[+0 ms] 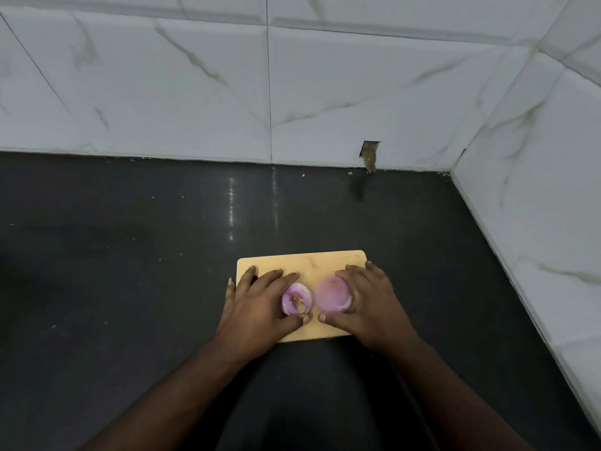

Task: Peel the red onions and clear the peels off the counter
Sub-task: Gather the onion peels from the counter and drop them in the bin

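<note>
Two peeled red onions sit side by side on a pale wooden cutting board (312,262) on the dark counter. My left hand (260,304) curls round the left onion (296,300), whose brown root end faces up. My right hand (367,301) wraps round the right onion (331,296), smooth and pinkish purple. The thumbs of both hands lie on the board's near side, close to each other. No loose peels show on the board or around it.
The dark counter (130,255) runs left and back to a white marble-patterned tiled wall (195,92). A second tiled wall (536,190) closes the right side. A small broken gap (370,156) sits in the back wall's base tile.
</note>
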